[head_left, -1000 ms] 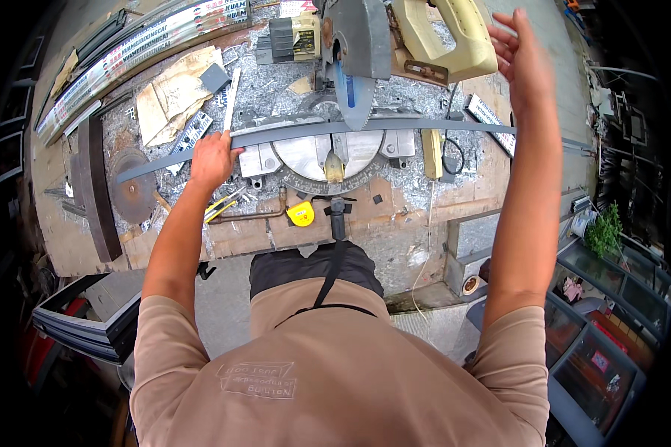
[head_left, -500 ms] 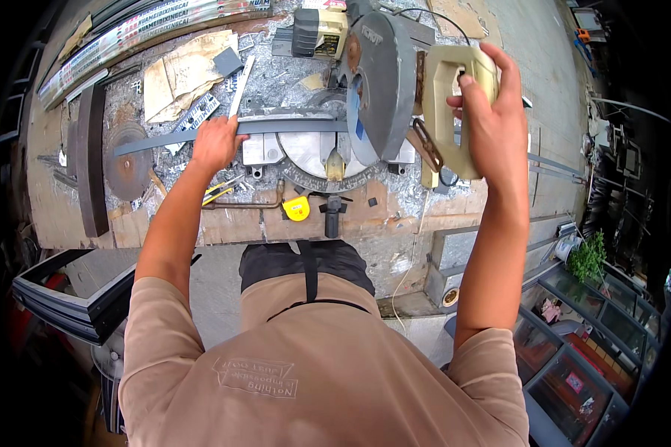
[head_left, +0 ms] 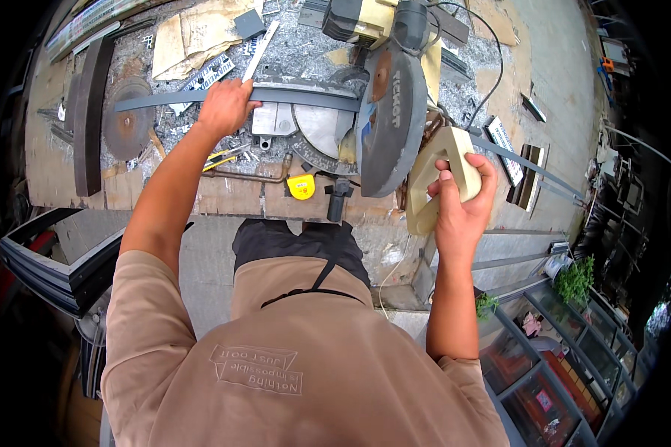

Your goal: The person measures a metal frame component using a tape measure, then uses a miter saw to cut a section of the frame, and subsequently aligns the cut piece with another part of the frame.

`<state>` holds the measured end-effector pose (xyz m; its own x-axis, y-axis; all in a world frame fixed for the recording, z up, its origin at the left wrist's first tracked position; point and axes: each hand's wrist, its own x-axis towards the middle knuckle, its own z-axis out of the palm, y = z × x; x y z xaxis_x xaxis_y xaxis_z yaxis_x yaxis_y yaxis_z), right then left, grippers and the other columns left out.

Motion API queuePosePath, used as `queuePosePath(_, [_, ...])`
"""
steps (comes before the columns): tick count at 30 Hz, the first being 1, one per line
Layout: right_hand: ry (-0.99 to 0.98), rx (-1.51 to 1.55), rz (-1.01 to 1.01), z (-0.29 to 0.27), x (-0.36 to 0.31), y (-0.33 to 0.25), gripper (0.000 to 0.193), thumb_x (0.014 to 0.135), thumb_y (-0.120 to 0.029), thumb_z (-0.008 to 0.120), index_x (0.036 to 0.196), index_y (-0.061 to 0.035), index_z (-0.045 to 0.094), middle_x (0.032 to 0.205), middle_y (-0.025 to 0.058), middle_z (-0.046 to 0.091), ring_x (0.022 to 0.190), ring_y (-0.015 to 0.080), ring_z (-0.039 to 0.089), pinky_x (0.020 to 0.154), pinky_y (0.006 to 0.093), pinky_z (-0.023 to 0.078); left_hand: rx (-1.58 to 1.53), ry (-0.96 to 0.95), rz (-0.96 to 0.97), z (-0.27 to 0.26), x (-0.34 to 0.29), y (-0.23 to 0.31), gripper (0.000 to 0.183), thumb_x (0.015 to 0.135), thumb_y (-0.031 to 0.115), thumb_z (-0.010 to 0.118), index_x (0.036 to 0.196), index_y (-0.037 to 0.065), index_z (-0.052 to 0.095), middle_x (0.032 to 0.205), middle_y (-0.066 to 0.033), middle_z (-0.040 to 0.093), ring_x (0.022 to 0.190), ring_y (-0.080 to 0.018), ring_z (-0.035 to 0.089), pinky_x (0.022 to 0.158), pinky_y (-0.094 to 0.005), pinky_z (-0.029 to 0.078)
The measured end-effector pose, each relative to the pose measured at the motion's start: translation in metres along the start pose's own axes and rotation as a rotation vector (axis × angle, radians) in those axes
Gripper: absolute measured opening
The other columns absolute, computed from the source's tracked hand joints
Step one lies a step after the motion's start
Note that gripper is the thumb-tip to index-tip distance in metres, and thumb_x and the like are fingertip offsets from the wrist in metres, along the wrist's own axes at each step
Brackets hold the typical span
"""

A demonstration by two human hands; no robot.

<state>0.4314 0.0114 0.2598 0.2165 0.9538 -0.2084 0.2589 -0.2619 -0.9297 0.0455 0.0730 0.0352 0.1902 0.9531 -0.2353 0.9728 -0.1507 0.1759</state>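
Observation:
A long grey metal strip (head_left: pixel 306 96) lies across the bed of a miter saw (head_left: pixel 394 123), against its fence. My left hand (head_left: pixel 228 106) is closed over the strip left of the saw, pressing it against the fence side. My right hand (head_left: pixel 464 195) wraps round the saw's cream loop handle (head_left: pixel 423 212), thumb and fingers through and around it. The saw head is swung low over the strip, and its grey guard hides most of the blade and the spot where the strip passes beneath. The strip's far right part shows beyond the handle.
A yellow tape measure (head_left: pixel 301 187), a yellow utility knife (head_left: pixel 225 157) and a bent metal rod lie by the front edge. A rusty round saw blade (head_left: pixel 130 119) and a dark bar (head_left: pixel 93 118) are at left. A black cable (head_left: pixel 492 82) curves behind the handle.
My right hand has drawn the saw handle down and toward me, and the saw head has tipped lower with it. My left hand stays on the strip.

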Motion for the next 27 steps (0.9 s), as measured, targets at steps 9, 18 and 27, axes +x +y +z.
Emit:
queuePosePath(9, [0.049,-0.004,-0.011,0.001,-0.003,0.010,0.039,0.098,0.003,0.062,0.133,-0.0065,0.049,0.112,0.0158,0.069,0.094,0.0162,0.068,0.077,0.0296,0.059,-0.010,0.019,0.037,0.000,0.001,-0.001,0.047,0.098,0.039,0.068,0.122,0.000,0.062,0.100,-0.0164,0.067,0.101,-0.0372,0.065,0.087,-0.0490,0.048])
queuePosePath(18, [0.057,-0.019,-0.021,0.001,-0.004,0.012,0.037,0.097,0.003,0.064,0.130,-0.0069,0.049,0.109,0.0115,0.068,0.083,0.0127,0.067,0.072,0.0271,0.056,-0.010,0.006,0.005,0.003,0.001,-0.001,0.042,0.100,0.042,0.065,0.119,0.005,0.062,0.105,-0.0158,0.069,0.107,-0.0354,0.065,0.095,-0.0501,0.047])
queuePosePath(27, [0.081,-0.018,-0.031,0.002,-0.003,0.013,0.038,0.097,0.002,0.065,0.130,-0.0065,0.050,0.106,0.0099,0.066,0.081,0.0130,0.066,0.071,0.0274,0.055,-0.015,0.019,0.011,0.001,0.000,-0.001,0.040,0.099,0.042,0.066,0.116,0.006,0.062,0.103,-0.0149,0.069,0.105,-0.0352,0.065,0.093,-0.0498,0.048])
